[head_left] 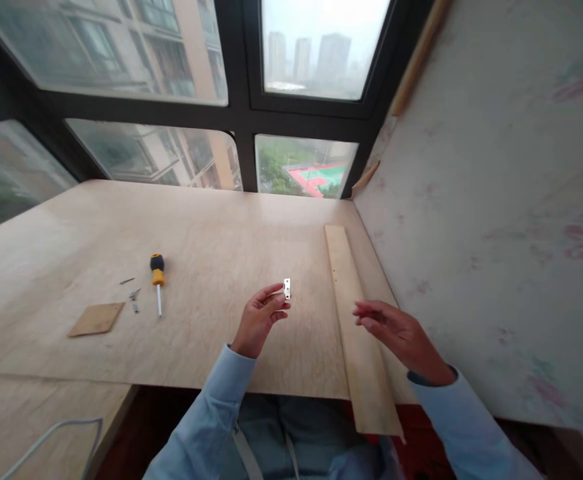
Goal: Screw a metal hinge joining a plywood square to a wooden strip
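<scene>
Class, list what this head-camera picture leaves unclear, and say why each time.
All in the head view:
- Metal plate: the pinched part is hidden by the fingers of the left hand.
- Right hand: too blurred to tell whether its fingertips hold anything.
- Small pieces beside the screwdriver: too small to identify.
- Cable: cut off by the bottom edge.

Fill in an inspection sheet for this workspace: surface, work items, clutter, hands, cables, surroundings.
Surface: pale wooden tabletop.
Work items: small metal plate with holes; long wooden board, its near end past the tabletop's edge.
Clutter: screwdriver, small metal pieces and square wooden piece, all on the left.
Hands: left hand pinches the plate; right hand over the board, grip unclear.
Cables: one pale cable, lower left.
Surroundings: windows ahead, floral wall right.
</scene>
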`<state>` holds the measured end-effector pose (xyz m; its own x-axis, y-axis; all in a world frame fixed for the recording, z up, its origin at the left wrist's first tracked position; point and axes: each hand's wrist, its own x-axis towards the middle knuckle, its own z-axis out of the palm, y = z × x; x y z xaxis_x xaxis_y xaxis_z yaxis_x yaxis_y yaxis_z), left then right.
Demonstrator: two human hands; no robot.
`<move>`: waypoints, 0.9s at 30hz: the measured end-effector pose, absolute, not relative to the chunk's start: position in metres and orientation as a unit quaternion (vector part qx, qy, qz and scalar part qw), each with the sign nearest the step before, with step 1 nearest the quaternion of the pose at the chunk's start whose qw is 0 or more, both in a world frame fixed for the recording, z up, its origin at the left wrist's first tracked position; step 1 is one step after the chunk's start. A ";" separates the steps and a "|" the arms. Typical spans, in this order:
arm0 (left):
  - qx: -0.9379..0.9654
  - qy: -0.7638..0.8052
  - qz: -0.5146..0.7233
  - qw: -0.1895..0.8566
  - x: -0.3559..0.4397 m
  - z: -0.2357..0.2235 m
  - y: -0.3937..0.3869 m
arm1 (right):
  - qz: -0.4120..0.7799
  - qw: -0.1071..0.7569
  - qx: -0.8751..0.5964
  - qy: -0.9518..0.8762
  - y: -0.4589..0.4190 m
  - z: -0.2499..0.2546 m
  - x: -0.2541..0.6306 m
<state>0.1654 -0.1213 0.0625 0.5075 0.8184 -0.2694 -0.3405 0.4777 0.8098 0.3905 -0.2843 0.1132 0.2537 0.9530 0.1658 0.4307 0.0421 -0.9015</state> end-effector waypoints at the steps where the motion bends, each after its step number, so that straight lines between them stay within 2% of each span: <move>1: 0.364 0.329 0.349 0.799 0.176 0.060 -0.123 | 0.263 0.466 -0.627 -0.566 -0.279 0.113 0.391; 5: 0.380 0.310 0.296 0.820 0.210 0.052 -0.127 | 0.223 0.457 -0.616 -0.602 -0.254 0.103 0.402; 12: 0.379 0.267 0.243 0.852 0.245 0.041 -0.127 | 0.241 0.453 -0.582 -0.631 -0.213 0.079 0.414; 23: 0.375 0.254 0.238 0.859 0.268 0.033 -0.103 | 0.256 0.478 -0.612 -0.576 -0.180 0.060 0.427; 27: 0.400 0.273 0.252 0.838 0.273 0.032 -0.095 | 0.220 0.452 -0.617 -0.606 -0.174 0.059 0.430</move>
<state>0.2731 -0.0945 0.0317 0.7233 0.6415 -0.2556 -0.2045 0.5525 0.8080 0.4297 -0.1736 0.0589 0.1691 0.9462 0.2758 0.5479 0.1423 -0.8243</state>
